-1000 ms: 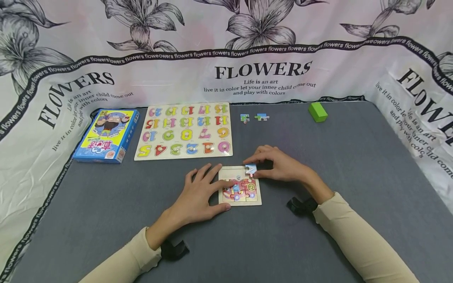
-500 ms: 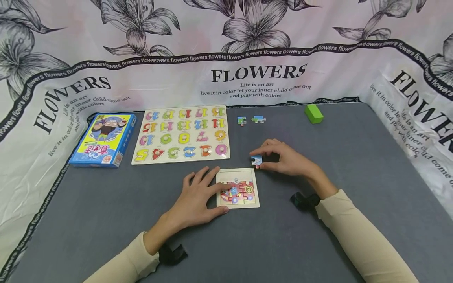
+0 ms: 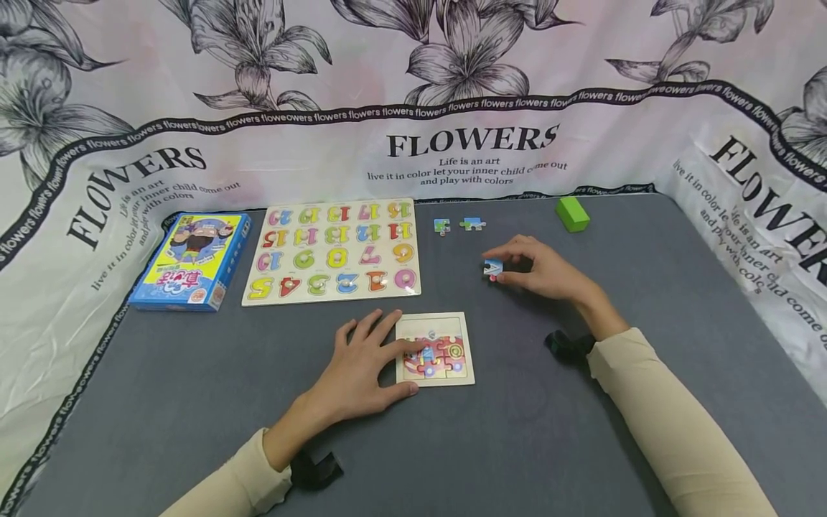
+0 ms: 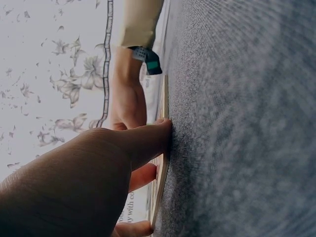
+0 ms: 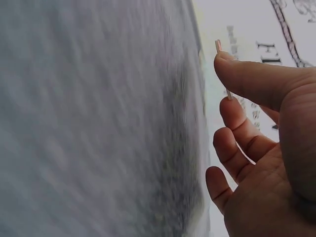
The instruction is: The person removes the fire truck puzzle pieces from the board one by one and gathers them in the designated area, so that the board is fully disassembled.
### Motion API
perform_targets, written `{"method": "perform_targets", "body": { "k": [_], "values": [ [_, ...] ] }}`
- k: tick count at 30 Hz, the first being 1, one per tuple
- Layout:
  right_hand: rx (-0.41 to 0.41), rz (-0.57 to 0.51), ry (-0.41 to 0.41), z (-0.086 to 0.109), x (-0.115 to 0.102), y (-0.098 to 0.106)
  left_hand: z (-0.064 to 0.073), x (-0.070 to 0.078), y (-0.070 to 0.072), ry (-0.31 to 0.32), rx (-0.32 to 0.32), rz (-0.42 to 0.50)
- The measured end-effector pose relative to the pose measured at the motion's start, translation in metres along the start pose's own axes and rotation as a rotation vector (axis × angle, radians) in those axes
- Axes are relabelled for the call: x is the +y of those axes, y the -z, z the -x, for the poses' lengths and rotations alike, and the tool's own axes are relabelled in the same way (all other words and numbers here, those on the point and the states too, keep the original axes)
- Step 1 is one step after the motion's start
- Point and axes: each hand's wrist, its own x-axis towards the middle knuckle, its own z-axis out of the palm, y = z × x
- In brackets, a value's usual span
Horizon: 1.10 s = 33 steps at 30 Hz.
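Note:
My right hand [image 3: 550,271] pinches a small blue-and-white jigsaw piece [image 3: 493,268] between thumb and index finger, above the grey cloth. In the right wrist view that piece [image 5: 229,94] appears edge-on as a thin strip. A small square wooden puzzle board [image 3: 446,321] lies flat at the middle, with joined red and pink pieces [image 3: 455,350] in its lower part and bare wood above. My left hand [image 3: 357,370] rests at its left side, fingers spread: the index lies on the pieces and the thumb touches the near left corner. Its thumb also meets the board's edge [image 4: 158,190] in the left wrist view.
Behind stands a number board [image 3: 331,267] with coloured numerals, and left of it a blue-and-yellow box [image 3: 187,262]. Two loose jigsaw pieces, one small [image 3: 442,227] and one wider [image 3: 473,224], lie at the back. A green block [image 3: 573,214] sits farther right, near the flower-printed cloth [image 3: 478,143].
My right hand has lifted the blue-and-white jigsaw piece off the puzzle board's upper right corner and carried it away, back and to the right. The left hand stays on the board.

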Motion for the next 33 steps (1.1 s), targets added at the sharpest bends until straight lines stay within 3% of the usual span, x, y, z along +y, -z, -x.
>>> {"method": "perform_targets", "body": {
  "k": [12,26,33],
  "values": [
    [0.032,0.063,-0.085,-0.024,0.026,0.018,0.0,0.0,-0.001,0.014,-0.015,0.002],
    [0.001,0.149,-0.199,-0.048,0.035,0.029,0.001,0.0,-0.001,0.009,-0.009,-0.006],
    [0.004,0.14,-0.186,-0.06,0.043,0.032,0.001,0.0,-0.001,0.007,-0.009,-0.009]
  ]
}}
